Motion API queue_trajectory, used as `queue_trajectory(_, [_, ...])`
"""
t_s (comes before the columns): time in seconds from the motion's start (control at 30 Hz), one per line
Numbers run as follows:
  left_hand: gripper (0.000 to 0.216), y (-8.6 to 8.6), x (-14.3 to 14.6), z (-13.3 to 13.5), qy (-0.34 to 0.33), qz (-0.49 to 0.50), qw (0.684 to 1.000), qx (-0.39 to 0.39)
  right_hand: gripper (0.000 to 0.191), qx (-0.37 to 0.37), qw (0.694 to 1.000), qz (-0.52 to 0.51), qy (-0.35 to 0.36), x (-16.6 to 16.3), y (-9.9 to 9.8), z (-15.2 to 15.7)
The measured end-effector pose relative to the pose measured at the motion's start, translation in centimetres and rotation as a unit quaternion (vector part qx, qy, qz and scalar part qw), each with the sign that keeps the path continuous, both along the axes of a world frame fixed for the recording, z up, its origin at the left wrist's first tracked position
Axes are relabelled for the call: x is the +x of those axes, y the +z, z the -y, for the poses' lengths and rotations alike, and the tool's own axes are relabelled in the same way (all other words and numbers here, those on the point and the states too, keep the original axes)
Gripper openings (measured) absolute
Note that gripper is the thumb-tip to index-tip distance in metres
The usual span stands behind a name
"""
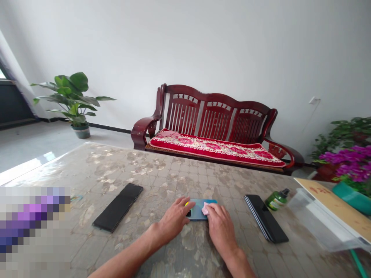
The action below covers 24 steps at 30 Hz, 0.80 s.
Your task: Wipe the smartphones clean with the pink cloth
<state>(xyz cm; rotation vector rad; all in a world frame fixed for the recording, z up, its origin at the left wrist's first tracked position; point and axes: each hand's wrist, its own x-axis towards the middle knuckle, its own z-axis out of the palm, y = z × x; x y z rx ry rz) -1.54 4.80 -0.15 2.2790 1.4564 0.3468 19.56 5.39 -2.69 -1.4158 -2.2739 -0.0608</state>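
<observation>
- Blue phone [198,212], or a slab much like one, lies flat at lower centre of the frame, on the patterned table [185,255], between the two hands
- Left hand [175,216]: fingers part-spread and slightly bent over the phone's left end, thumb near its lower edge; cannot tell whether it pinches the edges or only rests there
- Right hand [222,224]: thumb and fingertips closed on a small pink wad [205,209], at the phone's right end
- Work in hand looks like rubbing the blue surface with the wad; a judgement from the pose
- Left hand best acts as an anchor: steady light hold at the end, fingers off the stretch being rubbed, since a smooth slab on a glossy cover may skid
- Wad best kept flat and bunched under the fingertips, so that no nail or bare skin drags on the shiny face
- Even, overlapping strokes along the length, light pressure; extra care around the yellow patch by the left fingers
- Elbow room seems fair: black phone [118,207] at lower left, dark device [266,219] and green bottle [277,199] at lower right, all apart from both hands
</observation>
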Motion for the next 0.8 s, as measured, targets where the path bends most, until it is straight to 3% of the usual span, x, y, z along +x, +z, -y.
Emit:
queue_trajectory(0.43, [0.065, -0.7, -1.2, -1.3, -0.041, 0.032, 0.999, 0.002, 0.029, -0.008, 1.0, -0.024, 0.011, 0.1, -0.5, -0.6])
queue_trajectory(0.6, [0.072, -1.6, -1.4, -2.0, -0.022, 0.02, 0.999, 0.026, 0.028, -0.009, 1.0, -0.02, 0.011, 0.2, -0.3, -0.9])
queue_trajectory(0.8, [0.064, -3.1, -0.7, -2.5, 0.014, 0.019, 0.998, 0.065, 0.03, -0.003, 1.0, -0.014, -0.005, 0.1, 0.0, -1.1])
